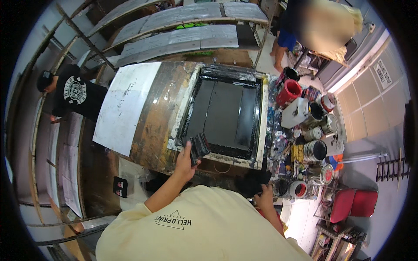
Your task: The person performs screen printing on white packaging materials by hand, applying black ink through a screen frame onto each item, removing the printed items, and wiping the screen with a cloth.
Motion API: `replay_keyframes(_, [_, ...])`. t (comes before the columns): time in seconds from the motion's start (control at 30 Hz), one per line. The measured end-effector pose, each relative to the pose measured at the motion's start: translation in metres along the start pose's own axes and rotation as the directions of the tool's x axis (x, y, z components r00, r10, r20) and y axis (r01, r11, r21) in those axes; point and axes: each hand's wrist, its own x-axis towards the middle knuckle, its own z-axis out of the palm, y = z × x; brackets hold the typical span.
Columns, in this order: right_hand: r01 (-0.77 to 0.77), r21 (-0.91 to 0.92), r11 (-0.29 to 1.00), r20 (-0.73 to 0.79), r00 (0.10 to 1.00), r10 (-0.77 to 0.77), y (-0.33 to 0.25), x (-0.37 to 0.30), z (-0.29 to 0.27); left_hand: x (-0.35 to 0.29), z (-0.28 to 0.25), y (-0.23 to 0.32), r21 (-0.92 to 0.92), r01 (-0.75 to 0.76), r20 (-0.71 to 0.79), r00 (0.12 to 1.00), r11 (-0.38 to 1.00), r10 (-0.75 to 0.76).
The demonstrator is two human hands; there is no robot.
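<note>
My left hand (187, 163) is closed around a squeegee (199, 146) coated in black ink, tilted over the near left corner of a screen printing frame. This frame (264, 117) has pale, ink-stained sides and a dark mesh (220, 115), with glossy black ink along its inner edges. It rests on a worn wooden table (152, 113). By the table's near right corner, my right hand (264, 199) has its fingers closed on a black cloth (252, 182); part of the cloth blends into the shadow there.
Paint cans and tubs, including a red bucket (289, 92) and a white jerrycan (295, 113), crowd the right side. A white sheet (126, 104) covers the table's left end. Racks (174, 39) stand behind. One person (76, 91) works at left, another at back right. Red chair (352, 204) at lower right.
</note>
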Motion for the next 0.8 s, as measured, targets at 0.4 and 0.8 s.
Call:
replay_keyframes(0.4, [0.098, 0.402, 0.911, -0.015, 0.995, -0.1, -0.179, 0.064, -0.068, 0.002, 0.015, 0.014, -0.046, -0.098, 0.373, 0.921, 0.994, 0.108])
replay_keyframes(0.8, [0.083, 0.731, 0.677, 0.045, 0.985, -0.169, -0.248, 0.023, -0.009, 0.014, -0.01, 0.025, 0.292, -0.012, 0.666, 0.72, 0.956, -0.194])
